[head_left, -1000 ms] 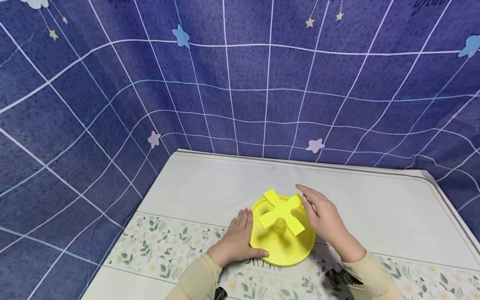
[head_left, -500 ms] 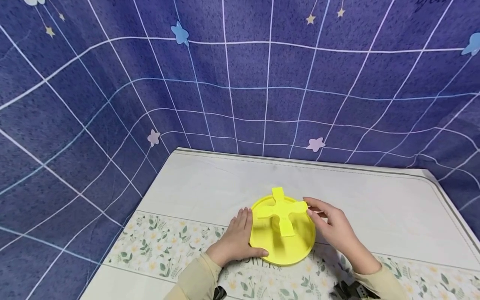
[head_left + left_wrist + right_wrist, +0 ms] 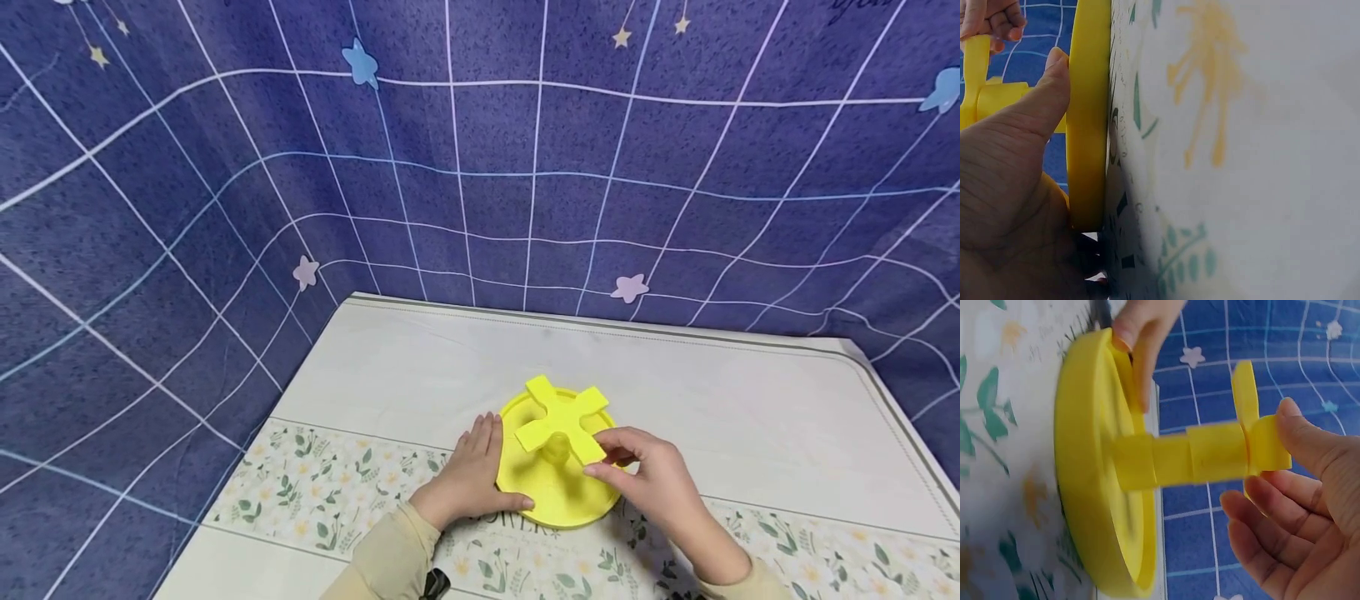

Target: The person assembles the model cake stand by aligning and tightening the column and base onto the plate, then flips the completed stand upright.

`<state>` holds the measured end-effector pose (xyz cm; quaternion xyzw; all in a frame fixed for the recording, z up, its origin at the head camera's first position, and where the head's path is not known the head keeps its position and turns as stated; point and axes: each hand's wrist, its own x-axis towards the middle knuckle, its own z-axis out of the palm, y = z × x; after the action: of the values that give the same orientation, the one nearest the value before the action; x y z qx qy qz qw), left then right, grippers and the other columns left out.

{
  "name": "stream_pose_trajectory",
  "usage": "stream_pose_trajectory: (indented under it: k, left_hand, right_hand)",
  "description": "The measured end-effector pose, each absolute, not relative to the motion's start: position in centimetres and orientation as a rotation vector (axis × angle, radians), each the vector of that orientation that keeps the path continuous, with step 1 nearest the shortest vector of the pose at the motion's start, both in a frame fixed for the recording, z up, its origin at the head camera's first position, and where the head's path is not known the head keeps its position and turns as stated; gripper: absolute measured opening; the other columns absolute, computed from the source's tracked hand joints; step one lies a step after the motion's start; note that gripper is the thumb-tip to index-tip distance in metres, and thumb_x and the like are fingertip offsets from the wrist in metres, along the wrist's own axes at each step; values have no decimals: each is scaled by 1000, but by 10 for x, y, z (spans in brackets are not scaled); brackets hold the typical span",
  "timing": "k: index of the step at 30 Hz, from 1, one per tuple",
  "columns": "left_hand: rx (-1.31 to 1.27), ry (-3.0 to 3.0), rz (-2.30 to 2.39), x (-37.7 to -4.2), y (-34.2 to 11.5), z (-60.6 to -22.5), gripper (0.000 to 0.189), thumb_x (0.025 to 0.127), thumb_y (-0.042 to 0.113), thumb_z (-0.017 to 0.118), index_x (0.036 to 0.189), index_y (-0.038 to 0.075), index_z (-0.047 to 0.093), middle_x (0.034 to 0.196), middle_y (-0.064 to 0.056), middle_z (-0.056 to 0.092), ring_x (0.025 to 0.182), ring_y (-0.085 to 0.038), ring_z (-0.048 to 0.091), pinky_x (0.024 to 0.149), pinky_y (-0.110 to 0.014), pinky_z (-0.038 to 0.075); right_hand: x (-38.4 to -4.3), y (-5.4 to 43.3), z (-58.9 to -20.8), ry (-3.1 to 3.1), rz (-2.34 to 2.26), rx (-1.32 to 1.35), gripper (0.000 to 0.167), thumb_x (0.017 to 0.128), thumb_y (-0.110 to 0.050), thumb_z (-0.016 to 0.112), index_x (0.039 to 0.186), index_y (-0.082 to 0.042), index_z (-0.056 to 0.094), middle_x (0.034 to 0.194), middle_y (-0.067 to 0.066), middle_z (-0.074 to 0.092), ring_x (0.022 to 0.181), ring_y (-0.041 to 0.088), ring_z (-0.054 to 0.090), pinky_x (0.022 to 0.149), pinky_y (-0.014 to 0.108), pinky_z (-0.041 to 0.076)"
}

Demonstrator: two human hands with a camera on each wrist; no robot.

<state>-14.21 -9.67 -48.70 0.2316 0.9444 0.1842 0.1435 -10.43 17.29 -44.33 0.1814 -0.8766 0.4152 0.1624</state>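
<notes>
A round yellow base (image 3: 558, 498) with a raised rim lies on the table. From its middle rises a thick yellow stem (image 3: 1179, 456), topped by a four-armed yellow cross handle (image 3: 564, 421). At the base's left side, my left hand (image 3: 472, 475) rests with straight fingers along the rim and the thumb (image 3: 1047, 94) spread over the near edge. My right hand (image 3: 652, 471) pinches the near right arm of the cross, its thumb (image 3: 1300, 428) on top and the other fingers below. The cross stands level above the base, apart from it except at the stem.
The table carries a white cover (image 3: 420, 358) with a floral band (image 3: 322, 483) and printed lettering. A dark blue curtain (image 3: 480, 200) with grid lines and stars hangs behind and to the left. A dark strap piece (image 3: 435, 583) shows by my left sleeve.
The cross handle has turned clockwise over the last half second. My right hand has come nearer along with one arm of it. My left hand and the base stay in place.
</notes>
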Motion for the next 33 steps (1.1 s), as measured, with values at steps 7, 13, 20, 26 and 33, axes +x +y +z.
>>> stream_pose_trajectory:
  k: [7, 13, 20, 26, 33]
  left_hand:
    - [645, 2739, 523, -142, -95, -489, 128, 75, 76, 62, 154, -5, 3, 160, -23, 0, 148, -35, 0, 118, -49, 10]
    - [637, 2728, 539, -141, -94, -487, 126, 76, 75, 63, 154, -6, 4, 160, -24, 2, 148, -35, 1, 118, -50, 11]
    - [638, 2719, 546, -141, -96, -486, 126, 76, 74, 63, 154, -5, 3, 161, -23, 0, 148, -35, -1, 118, -49, 10]
    - [636, 2697, 574, -141, -95, -484, 126, 77, 73, 64, 154, -4, 2, 161, -22, -1, 148, -33, -2, 118, -49, 10]
    - [643, 2722, 533, -142, -95, -484, 126, 76, 74, 63, 154, -4, 2, 161, -23, 0, 148, -34, 0, 118, -49, 10]
  right_hand:
    - [-100, 152, -445, -2485, 939, 545, 32, 65, -30, 90, 87, -17, 69, 78, -9, 62, 67, 6, 57, 56, 24, 49]
    - [-97, 148, -442, -2522, 819, 520, 36, 68, -41, 87, 88, -16, 70, 81, -7, 67, 65, 5, 56, 54, 20, 46]
    - [-111, 165, -432, -2338, 855, 403, 21, 72, -24, 87, 82, -13, 73, 64, -10, 58, 53, -1, 47, 46, 19, 42]
    - [-122, 181, -434, -2377, 895, 322, 28, 90, -12, 71, 118, -6, 69, 93, 7, 68, 61, 8, 56, 52, 25, 47]
    - [-121, 189, -438, -2579, 1342, 394, 35, 101, -11, 54, 135, -4, 57, 115, 13, 67, 82, 20, 69, 68, 26, 56]
